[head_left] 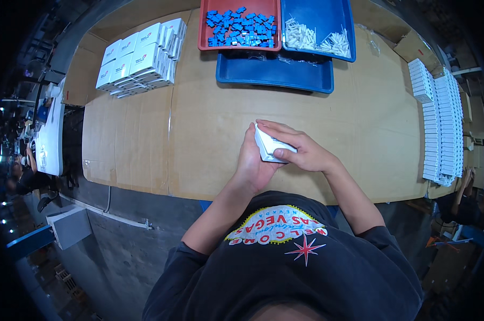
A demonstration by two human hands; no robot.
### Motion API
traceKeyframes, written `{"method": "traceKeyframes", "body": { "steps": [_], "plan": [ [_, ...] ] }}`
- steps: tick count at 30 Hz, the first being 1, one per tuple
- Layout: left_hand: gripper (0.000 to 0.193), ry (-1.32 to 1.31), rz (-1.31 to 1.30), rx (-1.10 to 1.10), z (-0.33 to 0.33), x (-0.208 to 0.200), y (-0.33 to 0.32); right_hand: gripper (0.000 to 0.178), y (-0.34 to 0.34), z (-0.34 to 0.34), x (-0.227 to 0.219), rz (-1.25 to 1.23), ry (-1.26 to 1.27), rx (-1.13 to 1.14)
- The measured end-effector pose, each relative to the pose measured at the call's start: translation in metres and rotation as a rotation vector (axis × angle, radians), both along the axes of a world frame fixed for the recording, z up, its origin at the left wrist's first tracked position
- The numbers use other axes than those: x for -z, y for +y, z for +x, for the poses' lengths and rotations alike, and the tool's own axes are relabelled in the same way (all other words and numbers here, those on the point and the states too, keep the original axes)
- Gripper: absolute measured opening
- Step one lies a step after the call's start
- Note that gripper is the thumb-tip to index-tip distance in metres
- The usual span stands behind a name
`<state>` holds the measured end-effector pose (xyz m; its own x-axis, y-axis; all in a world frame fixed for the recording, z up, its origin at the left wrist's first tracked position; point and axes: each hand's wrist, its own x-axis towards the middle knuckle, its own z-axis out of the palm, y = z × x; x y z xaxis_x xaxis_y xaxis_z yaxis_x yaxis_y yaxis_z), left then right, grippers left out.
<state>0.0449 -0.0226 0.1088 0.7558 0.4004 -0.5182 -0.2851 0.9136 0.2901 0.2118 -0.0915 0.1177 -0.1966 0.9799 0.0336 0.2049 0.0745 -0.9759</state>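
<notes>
Over the cardboard-covered table [199, 139], both hands, left hand [251, 160] and right hand [300, 150], clasp a small white box [268, 147] (fingers curled shut).

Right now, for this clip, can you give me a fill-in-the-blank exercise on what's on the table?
1. Both hands, left hand and right hand, hold a small ____ box.
2. The red tray holds small ____ parts.
3. The white parts lie in a ____ tray.
4. The stack of boxes stands at the table's far ____ corner.

Missing words: white; blue; blue; left
</notes>
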Motion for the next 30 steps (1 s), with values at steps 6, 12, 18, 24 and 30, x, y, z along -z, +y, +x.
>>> {"method": "traceKeyframes", "body": {
  "steps": [6,12,18,24,30],
  "plan": [
    [0.066,-0.019,0.031,0.005,-0.001,-0.012,0.000,0.062,0.001,0.002,-0.004,0.089,-0.096,-0.023],
    [0.050,0.086,0.300,0.019,-0.001,-0.016,-0.008,0.053,0.002,0.001,-0.008,-0.089,0.509,0.222],
    [0.051,0.132,0.662,-0.011,-0.011,-0.035,-0.003,0.036,-0.011,0.012,0.008,-0.258,0.411,0.464],
    [0.051,0.078,0.812,0.062,-0.024,-0.028,-0.006,0.032,-0.022,0.011,-0.001,-0.192,0.516,0.438],
    [0.053,0.055,0.792,0.105,-0.028,-0.026,-0.006,0.027,-0.027,0.008,-0.005,-0.122,0.413,0.432]
  ]
}}
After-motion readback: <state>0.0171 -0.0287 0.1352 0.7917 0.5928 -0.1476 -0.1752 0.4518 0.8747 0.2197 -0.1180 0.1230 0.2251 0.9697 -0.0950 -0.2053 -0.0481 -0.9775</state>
